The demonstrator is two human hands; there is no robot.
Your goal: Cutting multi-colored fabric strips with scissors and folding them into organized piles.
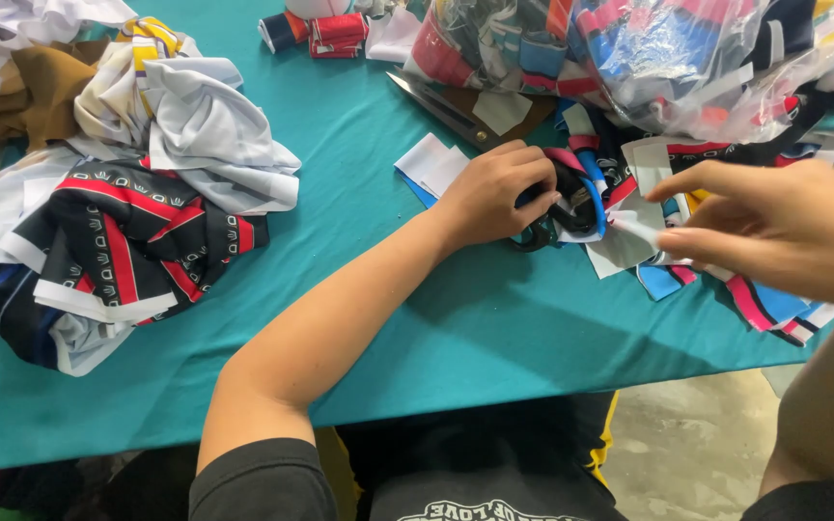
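My left hand (492,193) rests on the teal table cover (359,145), its fingers curled on a small bunch of black and blue fabric strips (571,203). To the right, my right hand (784,227) hovers close to the camera, with finger and thumb pinching a white slip (634,232) that lies among the striped fabric pieces (755,304). Two white paper slips (431,164) lie just left of my left hand.
A heap of white, black and red garments (127,222) lies at the left. A clear plastic bag of coloured fabric (649,58) sits at the back right. Large scissors (436,106) lie behind my left hand. Thread spools (320,34) stand at the far edge.
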